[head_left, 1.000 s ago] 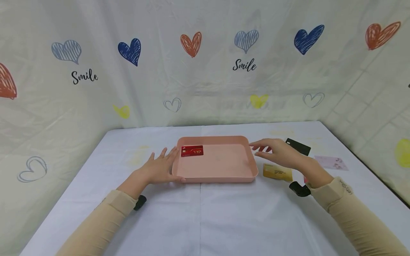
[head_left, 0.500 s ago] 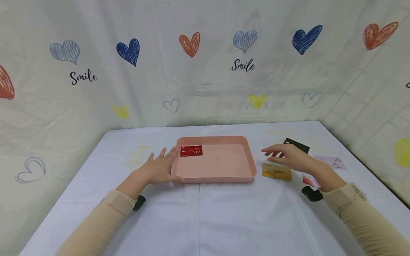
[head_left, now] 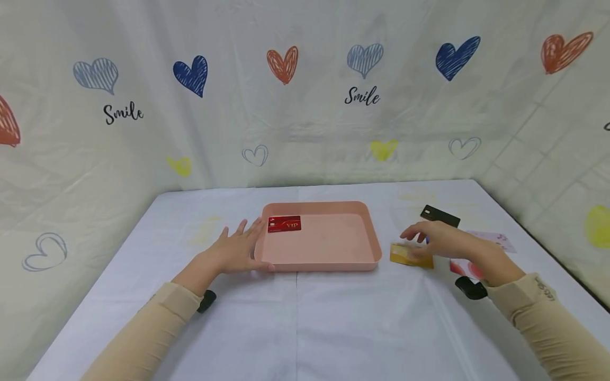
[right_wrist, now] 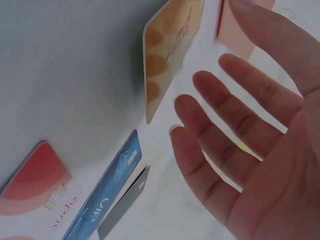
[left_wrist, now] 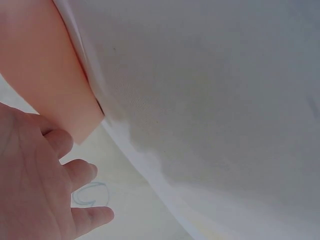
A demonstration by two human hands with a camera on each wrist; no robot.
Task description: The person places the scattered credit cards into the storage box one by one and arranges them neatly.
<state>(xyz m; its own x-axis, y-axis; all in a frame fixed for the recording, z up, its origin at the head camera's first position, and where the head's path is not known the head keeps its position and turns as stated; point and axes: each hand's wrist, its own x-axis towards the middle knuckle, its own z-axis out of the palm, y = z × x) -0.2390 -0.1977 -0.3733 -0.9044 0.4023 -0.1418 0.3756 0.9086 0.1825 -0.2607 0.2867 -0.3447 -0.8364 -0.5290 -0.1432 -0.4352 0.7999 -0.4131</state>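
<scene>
A pink tray (head_left: 329,267) lies on the white-covered table, with a red VIP card (head_left: 284,224) in its far left corner. My left hand (head_left: 233,253) rests against the tray's left side, fingers spread and thumb along the near edge. Over a gold card (head_left: 405,259) hovers my right hand (head_left: 440,239), its fingers loosely bent and holding nothing. The right wrist view shows the gold card (right_wrist: 172,50) apart from the fingertips. A blue VIP card (right_wrist: 107,195) lies below that hand, mostly hidden in the head view.
A black card (head_left: 440,216) lies beyond my right hand. A pale pink card (head_left: 498,241) and a red-and-white card (head_left: 462,267) lie near the right wrist, both partly covered. Behind the table hangs a white curtain (head_left: 314,121) with printed hearts.
My right hand has moved rightward from the tray's right edge and lowered over the gold card. The left hand, tray and red card stay put.
</scene>
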